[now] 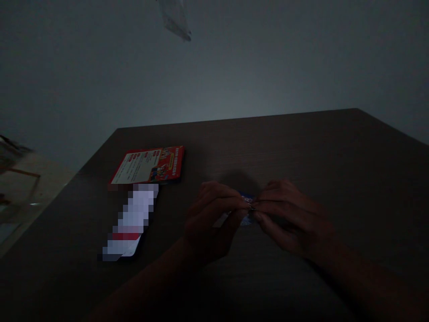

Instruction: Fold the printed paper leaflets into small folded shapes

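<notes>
Two bare hands meet on the near side of the table [301, 152], right of middle. Left hand [211, 219] and right hand [295, 219]: fingertips pinched together on a thin piece [251, 208], too dark to identify. Blue printed thing [247, 220] between the hands; can't tell if it's gripped too. Left: red box [174, 163] far, lit phone [137, 214] just nearer.

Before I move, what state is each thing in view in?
Left hand: pinching at the blue-printed item
Right hand: pinching there too, fingertips close to the left's
Blue-printed item: partly hidden by fingers; opened or sealed, cannot tell
Phone: lying flat, screen lit, content blurred
Red printed box: lying flat
Clear bag: hanging, top out of frame
</notes>
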`<control>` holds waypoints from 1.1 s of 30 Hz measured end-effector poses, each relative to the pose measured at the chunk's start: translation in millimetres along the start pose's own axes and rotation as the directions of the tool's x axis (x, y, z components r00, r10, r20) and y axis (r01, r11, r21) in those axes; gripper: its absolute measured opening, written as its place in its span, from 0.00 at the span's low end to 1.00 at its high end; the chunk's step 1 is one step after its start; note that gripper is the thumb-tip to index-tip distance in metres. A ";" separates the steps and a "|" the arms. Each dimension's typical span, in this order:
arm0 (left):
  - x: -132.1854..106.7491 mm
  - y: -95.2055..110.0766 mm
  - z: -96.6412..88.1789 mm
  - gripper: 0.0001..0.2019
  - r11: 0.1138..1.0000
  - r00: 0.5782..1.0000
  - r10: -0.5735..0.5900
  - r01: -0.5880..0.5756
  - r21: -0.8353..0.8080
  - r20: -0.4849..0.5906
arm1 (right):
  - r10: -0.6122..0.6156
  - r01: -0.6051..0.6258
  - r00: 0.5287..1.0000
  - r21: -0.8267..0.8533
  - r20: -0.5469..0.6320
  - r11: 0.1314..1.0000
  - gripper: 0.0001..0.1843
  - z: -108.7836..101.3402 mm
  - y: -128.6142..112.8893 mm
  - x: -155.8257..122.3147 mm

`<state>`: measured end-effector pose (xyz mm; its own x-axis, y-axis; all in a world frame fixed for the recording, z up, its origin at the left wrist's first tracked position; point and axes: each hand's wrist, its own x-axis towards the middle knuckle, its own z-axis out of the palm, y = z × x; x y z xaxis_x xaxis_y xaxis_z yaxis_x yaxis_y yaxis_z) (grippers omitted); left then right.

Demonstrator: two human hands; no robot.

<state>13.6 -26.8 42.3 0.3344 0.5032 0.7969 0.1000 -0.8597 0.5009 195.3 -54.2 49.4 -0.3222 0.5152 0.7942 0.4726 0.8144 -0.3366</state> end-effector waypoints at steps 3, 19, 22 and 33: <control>1.8 -0.9 -2.1 0.11 0.999 0.999 -0.001 0.000 0.033 0.037 | -0.010 0.010 1.000 -0.022 0.025 1.000 0.12 -0.5 1.1 0.2; 1.1 -6.2 2.1 0.08 0.997 0.995 0.072 -0.073 0.002 0.065 | -0.043 0.046 0.999 -0.091 0.029 0.995 0.07 0.5 3.8 -3.4; 1.0 -7.8 2.5 0.08 0.996 0.991 0.083 -0.087 0.030 0.106 | -0.057 0.060 0.998 -0.098 0.030 0.993 0.07 0.2 4.4 -4.2; -1.1 -5.6 1.7 0.07 1.000 0.997 0.024 -0.025 0.015 0.077 | -0.020 0.023 0.999 -0.088 0.035 0.996 0.08 1.7 3.3 -3.6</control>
<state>14.2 -22.6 38.0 0.4076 0.4741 0.7805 0.1059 -0.8735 0.4752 196.6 -53.0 44.6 -0.3595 0.5081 0.7827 0.5357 0.7991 -0.2727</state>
